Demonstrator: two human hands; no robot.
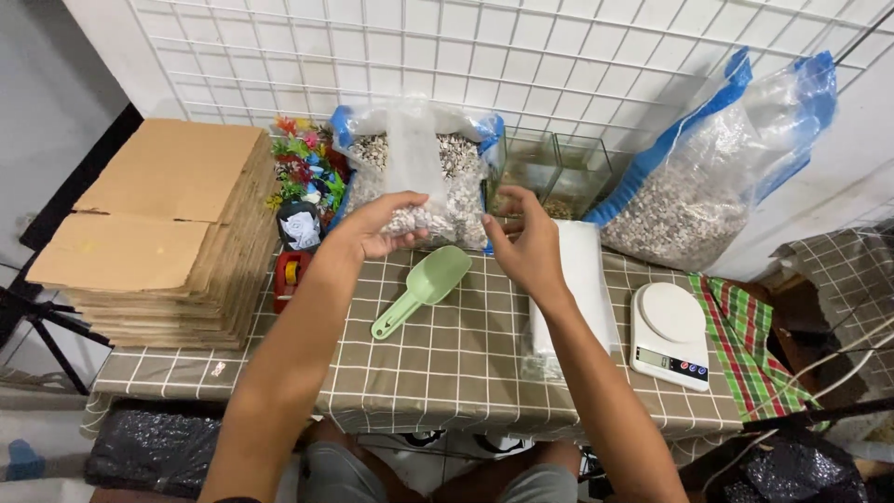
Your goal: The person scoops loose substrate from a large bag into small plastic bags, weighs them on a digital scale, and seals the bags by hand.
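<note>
My left hand (384,224) grips the lower front of an open clear plastic bag of pale gravel (447,163) with blue edges, standing at the back of the table. My right hand (521,237) hovers just right of that bag, fingers spread, holding nothing that I can make out. A light green plastic scoop (424,289) lies on the checked tablecloth (438,363) between my forearms. A white flat packet (587,270) lies under my right wrist.
A stack of flattened cardboard (163,228) fills the left side. A white kitchen scale (669,335) and a red-green plaid cloth (750,345) lie at right. A second gravel bag (708,177) leans on the wall. Small glass tanks (559,172), colourful plastic plants (303,163) and a red tape dispenser (291,275) stand behind.
</note>
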